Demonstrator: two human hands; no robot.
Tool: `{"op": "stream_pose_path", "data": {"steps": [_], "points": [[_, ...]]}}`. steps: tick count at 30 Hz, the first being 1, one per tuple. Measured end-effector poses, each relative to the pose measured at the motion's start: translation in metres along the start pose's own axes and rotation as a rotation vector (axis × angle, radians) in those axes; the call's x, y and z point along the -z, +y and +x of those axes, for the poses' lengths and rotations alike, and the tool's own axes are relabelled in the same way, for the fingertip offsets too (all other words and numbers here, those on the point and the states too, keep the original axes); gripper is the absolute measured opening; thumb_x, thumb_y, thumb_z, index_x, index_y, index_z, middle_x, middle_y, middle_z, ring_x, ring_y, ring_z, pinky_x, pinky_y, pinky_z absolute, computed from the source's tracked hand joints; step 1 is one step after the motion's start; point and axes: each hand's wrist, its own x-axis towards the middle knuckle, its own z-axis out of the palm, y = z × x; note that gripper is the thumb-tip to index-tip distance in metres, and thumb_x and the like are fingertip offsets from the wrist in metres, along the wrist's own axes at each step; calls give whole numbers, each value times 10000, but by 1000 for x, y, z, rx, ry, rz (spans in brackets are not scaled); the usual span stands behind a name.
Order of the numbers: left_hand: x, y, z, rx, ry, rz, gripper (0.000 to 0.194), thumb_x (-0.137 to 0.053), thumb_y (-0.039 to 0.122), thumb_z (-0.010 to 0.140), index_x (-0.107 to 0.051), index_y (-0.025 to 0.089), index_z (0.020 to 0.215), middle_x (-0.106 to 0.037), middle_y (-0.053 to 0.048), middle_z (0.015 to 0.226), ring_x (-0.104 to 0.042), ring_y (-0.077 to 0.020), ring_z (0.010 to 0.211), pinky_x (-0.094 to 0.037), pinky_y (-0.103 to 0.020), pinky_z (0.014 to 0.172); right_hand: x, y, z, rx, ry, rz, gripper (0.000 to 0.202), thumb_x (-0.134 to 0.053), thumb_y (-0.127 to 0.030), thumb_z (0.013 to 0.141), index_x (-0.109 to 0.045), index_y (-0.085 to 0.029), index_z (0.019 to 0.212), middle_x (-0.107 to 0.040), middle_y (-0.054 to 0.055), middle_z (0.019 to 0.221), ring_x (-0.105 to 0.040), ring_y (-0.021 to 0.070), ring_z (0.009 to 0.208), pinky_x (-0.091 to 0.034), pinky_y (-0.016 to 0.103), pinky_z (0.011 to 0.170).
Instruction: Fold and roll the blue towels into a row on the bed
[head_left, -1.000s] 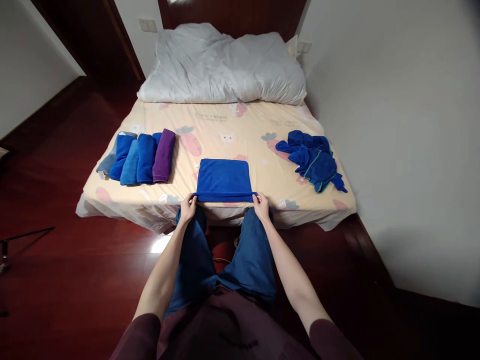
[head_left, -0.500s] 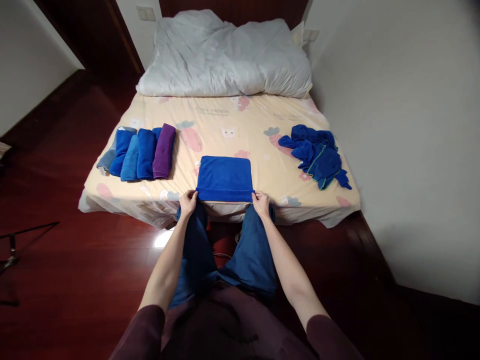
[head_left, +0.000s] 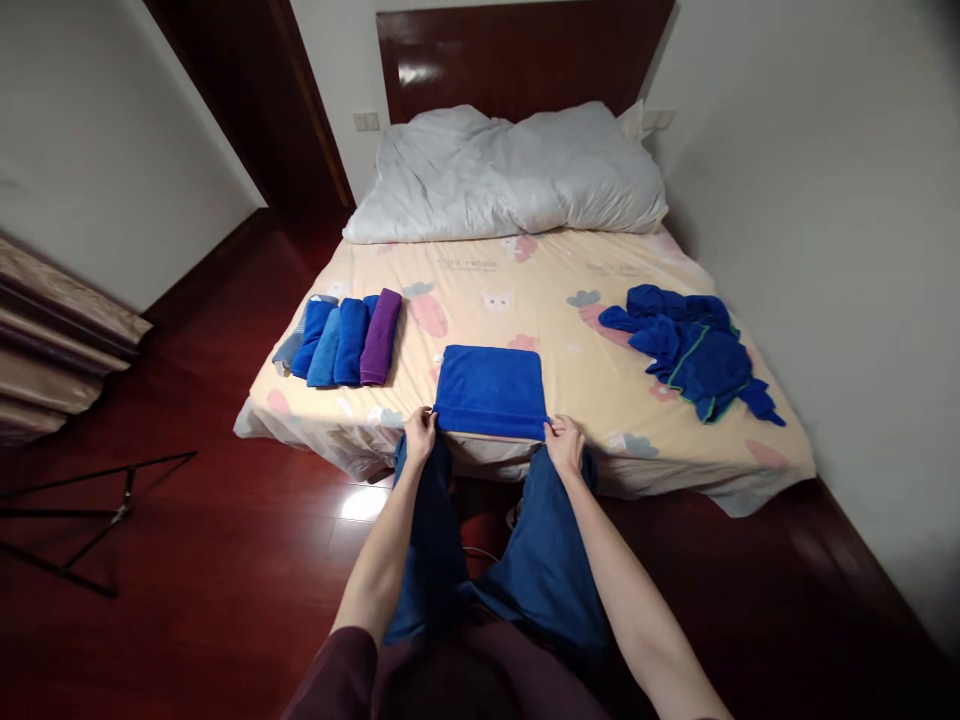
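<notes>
Hands at the near edge of the bed (head_left: 525, 290). Left hand (head_left: 420, 434) pinched the near left corner of the blue towel (head_left: 491, 390); right hand (head_left: 564, 444) pinched the near right corner, each grip closed on the cloth. Towel lay flat as a folded rectangle on the patterned sheet, its near hem along the mattress edge. Row of rolled towels (head_left: 341, 340), blue ones with one purple, sat well to the left. Crumpled pile of blue cloths (head_left: 694, 350) lay to the right, near the wall. White duvet (head_left: 510, 170) bunched at the headboard.
</notes>
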Motion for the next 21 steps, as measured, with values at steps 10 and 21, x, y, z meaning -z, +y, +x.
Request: {"op": "stream_pose_path", "data": {"steps": [10, 21], "points": [[10, 11, -27, -492, -320, 250, 505, -549, 240, 947, -528, 244, 1451, -481, -88, 1572, -378, -259, 1507, -326, -498, 1244, 38, -22, -32, 514, -194, -37, 460, -509, -236, 934, -632, -237, 1377, -608, 91, 1454, -559, 261, 1367, -428, 494, 1197], [-5, 0, -2, -347, -298, 284, 743, -514, 18, 738, -559, 233, 1448, -513, -74, 1548, -422, -282, 1483, -330, -548, 1242, 6, -7, -10, 370, -280, -94, 585, -575, -91, 789, -668, -196, 1357, -641, 98, 1417, -547, 280, 1385, -441, 506, 1202]]}}
